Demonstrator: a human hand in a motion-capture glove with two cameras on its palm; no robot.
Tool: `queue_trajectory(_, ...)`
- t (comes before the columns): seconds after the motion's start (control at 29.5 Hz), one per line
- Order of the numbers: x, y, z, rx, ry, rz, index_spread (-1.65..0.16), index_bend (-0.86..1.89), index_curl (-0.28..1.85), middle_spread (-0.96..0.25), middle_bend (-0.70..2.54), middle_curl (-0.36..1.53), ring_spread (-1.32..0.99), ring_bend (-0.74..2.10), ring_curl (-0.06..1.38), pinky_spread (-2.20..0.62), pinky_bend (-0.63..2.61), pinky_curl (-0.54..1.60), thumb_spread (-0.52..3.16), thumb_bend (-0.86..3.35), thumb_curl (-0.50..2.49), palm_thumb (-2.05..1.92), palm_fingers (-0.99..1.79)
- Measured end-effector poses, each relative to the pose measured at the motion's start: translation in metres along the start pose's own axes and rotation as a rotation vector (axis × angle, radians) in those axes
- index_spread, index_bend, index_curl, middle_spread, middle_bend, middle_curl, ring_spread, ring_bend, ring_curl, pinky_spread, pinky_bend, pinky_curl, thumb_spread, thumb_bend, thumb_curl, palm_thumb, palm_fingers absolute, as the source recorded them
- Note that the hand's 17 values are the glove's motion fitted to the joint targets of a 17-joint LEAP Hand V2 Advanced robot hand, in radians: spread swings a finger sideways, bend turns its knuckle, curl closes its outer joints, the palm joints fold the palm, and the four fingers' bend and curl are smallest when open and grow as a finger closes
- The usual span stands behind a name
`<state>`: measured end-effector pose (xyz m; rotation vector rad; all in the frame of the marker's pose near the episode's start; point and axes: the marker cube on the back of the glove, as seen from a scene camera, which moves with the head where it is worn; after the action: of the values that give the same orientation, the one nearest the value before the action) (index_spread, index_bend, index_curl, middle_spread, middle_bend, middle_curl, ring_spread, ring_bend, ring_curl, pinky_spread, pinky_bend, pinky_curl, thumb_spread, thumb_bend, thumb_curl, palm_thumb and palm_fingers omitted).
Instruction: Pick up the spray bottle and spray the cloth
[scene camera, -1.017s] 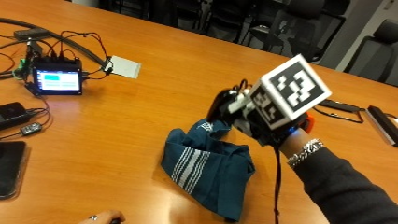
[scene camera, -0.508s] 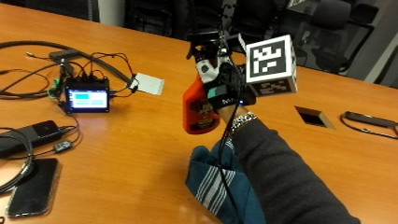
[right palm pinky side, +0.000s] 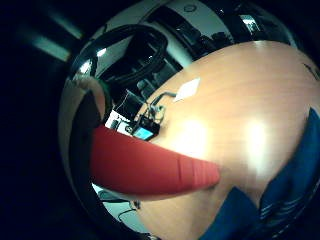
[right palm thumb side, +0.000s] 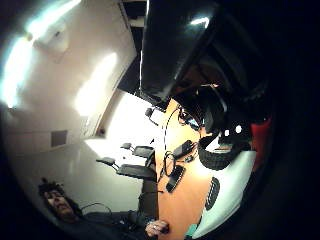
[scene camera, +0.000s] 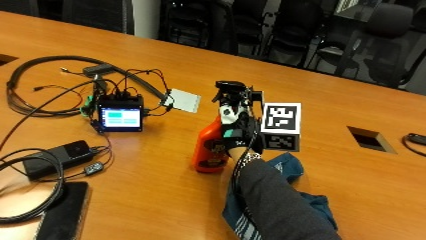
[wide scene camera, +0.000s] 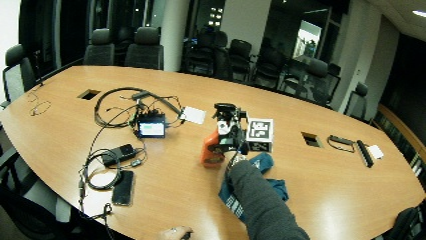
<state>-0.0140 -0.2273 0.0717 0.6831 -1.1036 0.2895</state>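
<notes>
Item: orange spray bottle (scene camera: 212, 147) with black trigger head, upright, its base at or just above the wooden conference table (scene camera: 346, 105); whether it touches the surface I cannot tell. The gloved right hand (scene camera: 238, 131) grasps it, fingers curled round the neck and upper body beneath the trigger. In the little-finger-side palm view the bottle's red-orange body (right palm pinky side: 150, 167) runs close across the palm, with the tabletop beyond it. Item: dark blue cloth (scene camera: 279, 200) with pale stripes at one edge, crumpled on the table just beside the bottle, on the person's side, partly covered by the dark sleeve (scene camera: 279, 205) of the reaching arm. Item: small device with a lit blue screen (scene camera: 120, 116), standing on the table well to the far side of the bottle from the cloth, cables bunched behind it. Item: white card (scene camera: 182, 100), flat, just beside that device. Item: black cable loop (scene camera: 46, 70) curving over the table beyond the screen. Item: black power pack (scene camera: 56, 154) with coiled lead, near the table edge. Item: black phone (scene camera: 63, 210), flat, next to the pack. Item: rectangular cable port (scene camera: 371, 138) set in the tabletop, well apart from the cloth.
</notes>
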Motion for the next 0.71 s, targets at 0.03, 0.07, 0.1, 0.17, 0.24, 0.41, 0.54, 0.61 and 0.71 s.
queue_trajectory(0.03,-0.002,0.0,-0.001,-0.001,0.002,-0.008,-0.27,0.13,0.39,-0.2,0.46,0.57,-0.16,0.65,0.49,-0.23,0.46,0.43,1.33,0.0,0.41,0.85,1.13)
queue_trajectory(0.07,-0.006,-0.001,-0.001,-0.003,0.006,-0.019,-0.27,0.13,0.39,-0.2,0.46,0.57,-0.16,0.65,0.49,-0.23,0.46,0.43,1.33,-0.01,0.41,0.85,1.13)
queue_trajectory(0.1,-0.01,-0.003,-0.002,-0.004,0.012,-0.033,-0.27,0.13,0.39,-0.2,0.45,0.57,-0.16,0.65,0.49,-0.23,0.45,0.43,1.33,-0.01,0.41,0.85,1.13)
queue_trajectory(0.17,-0.019,-0.007,-0.002,0.0,0.025,-0.062,-0.27,0.13,0.39,-0.2,0.45,0.57,-0.16,0.65,0.49,-0.23,0.45,0.43,1.34,-0.01,0.4,0.85,1.13)
queue_trajectory(0.24,-0.028,-0.012,-0.002,0.012,0.036,-0.085,-0.27,0.13,0.39,-0.2,0.44,0.57,-0.16,0.64,0.49,-0.22,0.45,0.43,1.34,-0.01,0.4,0.85,1.14)
queue_trajectory(0.41,-0.05,-0.024,0.004,0.042,0.066,-0.125,-0.27,0.12,0.38,-0.2,0.44,0.56,-0.16,0.65,0.49,-0.23,0.43,0.43,1.35,-0.01,0.39,0.86,1.15)
queue_trajectory(0.54,-0.049,-0.015,0.022,0.027,0.083,-0.118,-0.27,0.12,0.37,-0.21,0.44,0.56,-0.17,0.65,0.49,-0.23,0.43,0.43,1.34,-0.01,0.39,0.85,1.15)
queue_trajectory(0.61,-0.039,0.003,0.044,-0.006,0.096,-0.094,-0.27,0.12,0.37,-0.21,0.44,0.56,-0.17,0.65,0.49,-0.24,0.42,0.43,1.34,-0.01,0.39,0.86,1.15)
queue_trajectory(0.71,-0.023,0.037,0.089,-0.084,0.107,-0.058,-0.28,0.12,0.37,-0.21,0.45,0.57,-0.17,0.64,0.49,-0.25,0.42,0.43,1.35,-0.01,0.39,0.84,1.15)
